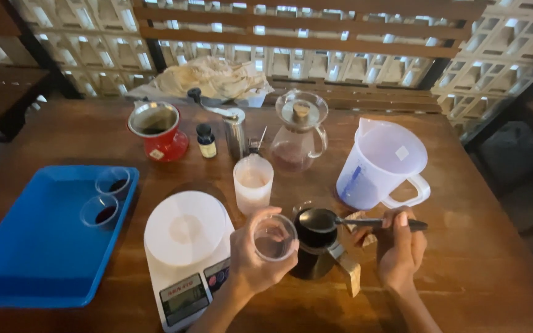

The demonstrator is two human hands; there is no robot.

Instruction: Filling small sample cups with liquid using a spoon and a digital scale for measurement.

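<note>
Left hand (251, 259) wrapping round a small clear cup (273, 237), fingers curled about the wall, mouth tilting toward the camera; cup sitting near centre, just right of the scale (186, 246) and touching or nearly touching the dark pot (316, 250). Right hand (400, 246) pinching the handle of a black spoon (340, 221), bowl hovering over the pot mouth.

Handling, judged: cup looking thin-walled plastic, light, easily squeezed out of round (gripping low on the wall, gently, probably safest). Seeming empty or nearly so. Spoon stiff, light, long-handled; holding far out on the handle giving reach but less control of the bowl. Pot probably heavier, with a pale wooden handle (350, 271) pointing near-right.

Elsewhere: white jug (380, 166) far right, frosted beaker (253, 182) at centre, glass carafe (300, 132), metal grinder (234, 126), small dark bottle (205, 140), red dripper (158, 129), blue tray (32, 246) at left carrying two cups with dark liquid.

Hard to make out: spoon contents not readable (dark bowl against dark pot). Pot contents hidden. Scale display too dim. Something pale under the spoon handle, beside the jug, not identifiable. Both forearms cut off at the near edge.
</note>
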